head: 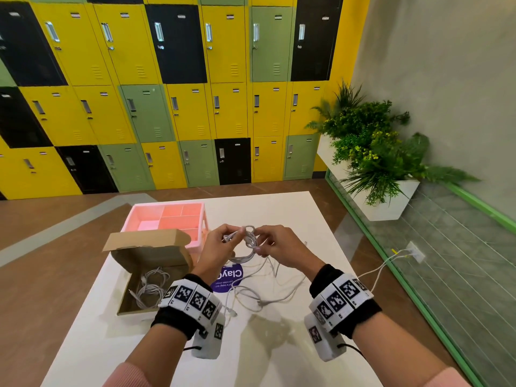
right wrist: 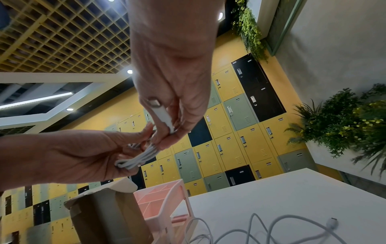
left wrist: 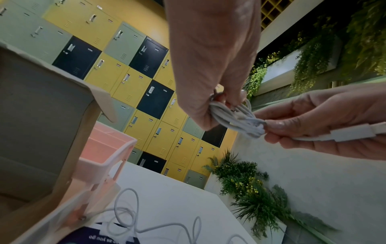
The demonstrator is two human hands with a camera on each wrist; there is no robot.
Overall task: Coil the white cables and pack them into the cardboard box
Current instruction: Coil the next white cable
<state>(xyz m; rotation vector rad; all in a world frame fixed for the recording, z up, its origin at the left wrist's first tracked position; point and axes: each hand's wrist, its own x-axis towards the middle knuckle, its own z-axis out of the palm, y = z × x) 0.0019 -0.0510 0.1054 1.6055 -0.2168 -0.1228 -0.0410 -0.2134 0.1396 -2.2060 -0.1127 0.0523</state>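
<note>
Both hands meet at centre frame above the table point(head: 293, 208), sharing one coiled cable point(head: 249, 243). The left hand point(head: 220, 248) pinches one side of the loops so they cannot spring apart; the right hand point(head: 282, 247) pinches the other side with the plug end point(right wrist: 159, 113) caught in its fingers — probably to tuck the tail in. The coil hangs as a flattened oval, its long axis running between the two hands. Lower left, the cardboard box point(head: 127, 286) stands open with one coil point(head: 150, 289) already inside; loose cables point(head: 259, 294) lie below centre.
</note>
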